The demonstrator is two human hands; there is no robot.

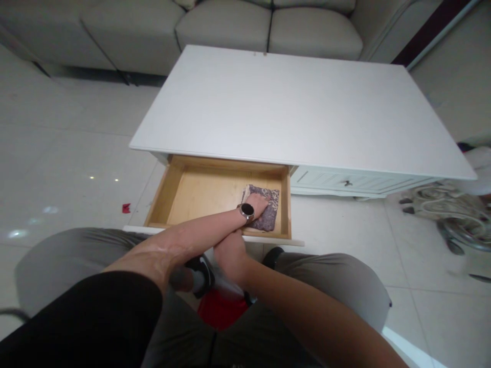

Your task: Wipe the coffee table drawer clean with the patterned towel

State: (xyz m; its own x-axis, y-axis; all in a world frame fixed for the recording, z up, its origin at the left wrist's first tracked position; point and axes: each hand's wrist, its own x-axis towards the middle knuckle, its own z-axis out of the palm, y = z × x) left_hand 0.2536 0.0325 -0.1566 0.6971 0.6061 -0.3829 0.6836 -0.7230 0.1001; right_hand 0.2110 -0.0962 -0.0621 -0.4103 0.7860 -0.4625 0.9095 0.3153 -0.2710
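Note:
A pulled-out wooden drawer (207, 186) holds a folded patterned cloth (271, 217), purple-grey with pale markings, at its right end. My left hand (258, 203), with a round dark-faced watch (246, 210) on the wrist, reaches down into the drawer and rests on the cloth. Its fingers look curled against the fabric, though partly hidden. Below the crossing left forearm, my right hand (232, 253) is closed at the white drawer front (272, 240). Most of the right fingers are out of sight.
The drawer belongs to a white coffee table (299, 112), whose second drawer (345, 182) is shut. A grey sofa (226, 25) stands behind it. Cable-like coils (441, 204) lie at the right. A red scrap (126, 208) is on the tiled floor, and something red (222, 309) sits between my legs.

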